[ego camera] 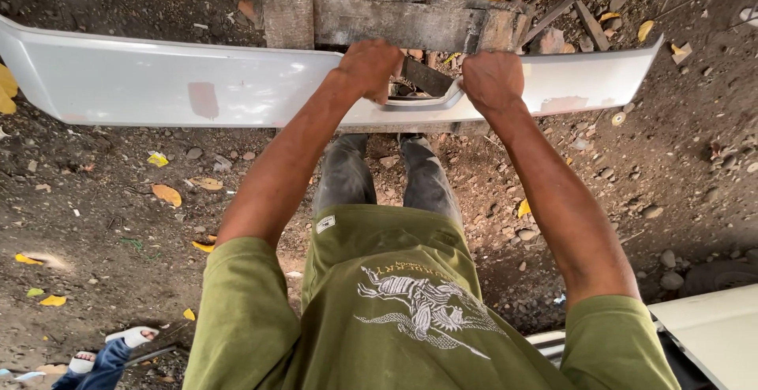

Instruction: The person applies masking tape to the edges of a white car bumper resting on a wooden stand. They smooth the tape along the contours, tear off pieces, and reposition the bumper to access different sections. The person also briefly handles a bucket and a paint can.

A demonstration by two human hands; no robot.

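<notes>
A long white car bumper [237,82] is lying across a rough wooden stand [395,19] above the dirt ground [103,200]. Both hands are curling shut over its edge at the central cutout: the left hand [368,69] beside the right hand [493,82], arms stretching forward. Yellow leaves [166,194] are lying scattered around, and someone's sandalled foot [130,336] is showing nearby.
</notes>
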